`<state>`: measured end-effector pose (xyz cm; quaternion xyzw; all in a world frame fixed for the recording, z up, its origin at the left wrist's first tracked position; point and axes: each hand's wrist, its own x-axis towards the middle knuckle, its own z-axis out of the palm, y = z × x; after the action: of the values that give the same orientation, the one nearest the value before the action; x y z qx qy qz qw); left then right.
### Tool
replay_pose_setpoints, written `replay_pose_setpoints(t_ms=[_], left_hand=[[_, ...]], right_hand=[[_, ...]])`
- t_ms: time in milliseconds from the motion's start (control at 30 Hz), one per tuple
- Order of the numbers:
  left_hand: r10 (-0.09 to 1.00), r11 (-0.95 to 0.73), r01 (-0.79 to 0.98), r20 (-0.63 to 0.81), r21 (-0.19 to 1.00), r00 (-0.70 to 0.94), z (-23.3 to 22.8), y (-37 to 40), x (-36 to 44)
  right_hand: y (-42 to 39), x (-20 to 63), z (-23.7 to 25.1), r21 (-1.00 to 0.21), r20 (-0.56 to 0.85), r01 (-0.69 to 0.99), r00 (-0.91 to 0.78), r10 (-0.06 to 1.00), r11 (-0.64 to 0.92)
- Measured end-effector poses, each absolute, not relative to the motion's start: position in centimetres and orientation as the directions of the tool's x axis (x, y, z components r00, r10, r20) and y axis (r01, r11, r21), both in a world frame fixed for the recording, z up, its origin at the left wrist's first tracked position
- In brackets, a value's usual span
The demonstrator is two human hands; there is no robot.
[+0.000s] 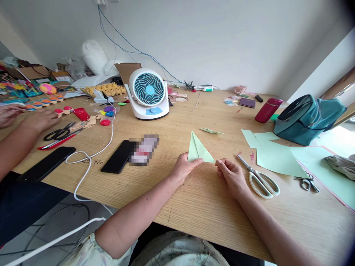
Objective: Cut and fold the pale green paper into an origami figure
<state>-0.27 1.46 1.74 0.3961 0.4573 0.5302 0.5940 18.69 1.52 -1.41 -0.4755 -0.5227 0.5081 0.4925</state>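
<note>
A light green sheet of paper, folded into a triangle with creases running down from its peak, is held up just above the table. My left hand pinches its lower left part, thumb lying across the front. At the lower right corner, my right hand closes thumb and fingers on the tip. Behind the triangle lies another small folded green paper. White-handled scissors rest on the table to the right of my right hand.
Cut green sheets, keys, a teal bag and a red flask stand or lie rightward. A white fan is behind; black phones, a white cable and a co-worker's hand are leftward.
</note>
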Motion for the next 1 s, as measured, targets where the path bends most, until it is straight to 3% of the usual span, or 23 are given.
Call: replay_pose_setpoints(t_ms=[233,467,600,800,1000], left_hand=[[0.991,0.125,-0.229,-0.111,0.965,0.074,1.5,1.3,-0.2],[0.980,0.067,-0.090,-0.049,0.994,0.193,0.7,1.1,0.0],[0.971,0.013,0.014,-0.016,1.000,0.238,0.3,1.0,0.1],[0.971,-0.089,0.165,0.049,0.982,0.233,0.2,1.1,0.0],[0.979,-0.196,0.111,0.188,0.974,0.081,1.0,1.3,-0.2]], right_hand=[[1.2,18.6,-0.9,-0.999,0.010,-0.050,-0.058,0.998,0.007],[0.8,18.7,-0.4,-0.992,0.028,0.113,-0.177,0.984,0.049],[0.8,18.6,-0.4,-0.991,0.033,0.121,-0.188,0.982,0.056],[0.9,18.5,-0.4,-0.993,0.037,0.101,-0.190,0.981,0.057],[1.0,18.6,-0.6,-0.994,0.025,0.102,-0.192,0.981,0.045]])
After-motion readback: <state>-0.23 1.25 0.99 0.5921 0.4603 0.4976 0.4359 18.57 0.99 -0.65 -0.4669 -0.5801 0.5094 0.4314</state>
